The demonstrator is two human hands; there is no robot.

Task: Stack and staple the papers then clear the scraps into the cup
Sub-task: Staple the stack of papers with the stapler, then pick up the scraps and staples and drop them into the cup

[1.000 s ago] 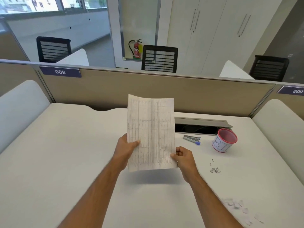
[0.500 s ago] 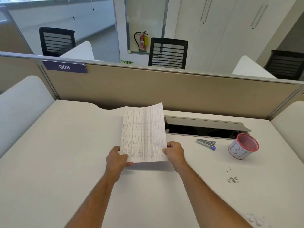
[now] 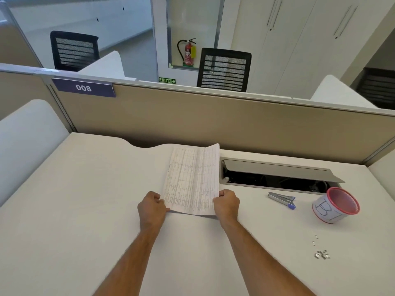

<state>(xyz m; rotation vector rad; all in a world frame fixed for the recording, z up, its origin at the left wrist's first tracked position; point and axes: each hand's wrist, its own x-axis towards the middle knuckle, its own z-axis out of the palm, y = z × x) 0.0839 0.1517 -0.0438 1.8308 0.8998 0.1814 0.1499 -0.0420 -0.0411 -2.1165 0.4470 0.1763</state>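
The stack of printed papers (image 3: pixel 192 180) lies nearly flat on the white desk (image 3: pixel 85 210), its far edge slightly raised. My left hand (image 3: pixel 152 208) pinches its near left corner and my right hand (image 3: pixel 226 202) pinches its near right corner. To the right lies a metal stapler (image 3: pixel 282 198) with a blue tip. Beyond it stands a white cup (image 3: pixel 333 207) with a red rim, tilted towards me. Small staple scraps (image 3: pixel 321 254) are scattered on the desk in front of the cup.
An open cable tray with a raised lid (image 3: pixel 277 169) is cut into the desk just right of the papers. A beige partition (image 3: pixel 213 120) closes the back of the desk, and white side panels (image 3: pixel 25 135) flank it.
The papers were held upright above the desk and have come down and away from me to lie almost flat. Both hands slid to the near corners.
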